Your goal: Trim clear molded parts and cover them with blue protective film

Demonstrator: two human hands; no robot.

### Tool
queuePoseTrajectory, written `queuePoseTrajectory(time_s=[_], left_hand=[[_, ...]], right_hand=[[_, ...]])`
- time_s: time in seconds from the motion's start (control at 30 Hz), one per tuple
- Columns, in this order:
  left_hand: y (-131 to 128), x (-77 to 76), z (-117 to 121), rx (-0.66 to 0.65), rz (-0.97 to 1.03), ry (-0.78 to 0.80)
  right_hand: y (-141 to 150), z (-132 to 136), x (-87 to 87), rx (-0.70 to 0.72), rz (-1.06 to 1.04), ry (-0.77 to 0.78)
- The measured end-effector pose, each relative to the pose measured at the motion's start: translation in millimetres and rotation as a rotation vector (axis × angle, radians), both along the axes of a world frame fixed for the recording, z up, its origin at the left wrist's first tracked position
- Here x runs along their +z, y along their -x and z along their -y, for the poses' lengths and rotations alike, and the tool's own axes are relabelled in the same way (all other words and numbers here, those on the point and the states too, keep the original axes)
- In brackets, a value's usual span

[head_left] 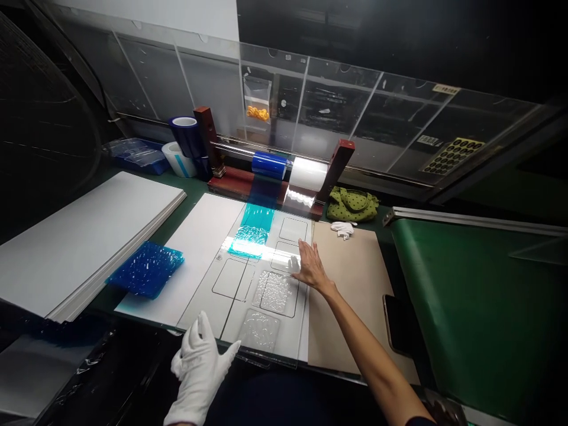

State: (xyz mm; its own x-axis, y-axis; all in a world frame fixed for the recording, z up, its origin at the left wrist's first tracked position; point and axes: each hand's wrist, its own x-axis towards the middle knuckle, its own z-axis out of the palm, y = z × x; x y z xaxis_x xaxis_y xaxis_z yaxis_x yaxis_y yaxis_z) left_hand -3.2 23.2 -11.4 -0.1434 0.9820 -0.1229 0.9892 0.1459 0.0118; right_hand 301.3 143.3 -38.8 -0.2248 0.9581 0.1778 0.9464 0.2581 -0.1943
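Observation:
My left hand (pixel 197 370), in a white glove, hangs at the front edge of a white template sheet (pixel 206 305) marked with dark rounded rectangles. Its thumb stands apart from the fingers, and I see nothing in it. Bare and spread, my right hand (pixel 312 266) is over the sheet's right side; whether it touches cannot be told. Two transparent bubbly film pieces (pixel 274 291) lie on the sheet near it. A strip of blue film (pixel 252 232) runs down onto the sheet from a blue roll (pixel 268 164). Beside that roll is a transparent film roll (pixel 308 173).
A wooden stand (pixel 340 168) bears the rolls. At left are a stack of white sheets (pixel 97 228) and blue film pieces (pixel 146 269). Brown board (pixel 350 296), a phone (pixel 396 324), a green cloth bag (pixel 352 204) and a green belt surface (pixel 483 296) lie rightward.

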Motion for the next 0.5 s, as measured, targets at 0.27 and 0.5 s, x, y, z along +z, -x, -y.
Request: queuePoseTrajectory(time_s=[0.27,0.5], left_hand=[[-7.4,-5.8,-5.8,-0.032,0.031,-0.023],[-15.3,-3.2,-31.2,0.017,0.123,0.068]], right_hand=[[0.0,-15.0,-8.0,0.066,0.018,0.029],[-5.5,-14.0,-8.1,-0.017,-0.014,0.031]])
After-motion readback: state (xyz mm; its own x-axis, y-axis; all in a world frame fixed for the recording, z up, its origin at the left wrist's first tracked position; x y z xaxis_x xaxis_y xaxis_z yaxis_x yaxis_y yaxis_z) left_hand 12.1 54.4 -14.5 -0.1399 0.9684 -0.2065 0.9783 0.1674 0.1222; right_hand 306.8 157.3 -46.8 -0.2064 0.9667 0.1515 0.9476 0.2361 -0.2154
